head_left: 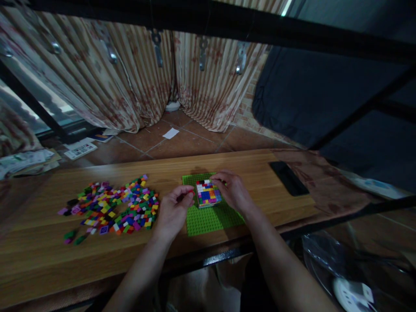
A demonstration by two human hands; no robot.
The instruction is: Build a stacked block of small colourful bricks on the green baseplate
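Note:
My left hand (174, 211) pinches a small red toy brick (191, 192) between thumb and fingertips, just left of a low block built from many-coloured toy bricks (207, 194). That block sits on a green studded baseplate (208, 220) on the wooden table. At the block's upper right corner is my right hand (232, 188), its fingertips closed together against the edge. Whatever lies between those fingers, if anything, is hidden.
To the left, a spread of loose coloured bricks (120, 208) covers part of the wooden table (175, 167). A black phone (289, 178) lies at the right. A dark metal bar (208, 19) with hooks crosses above, before striped curtains (130, 78).

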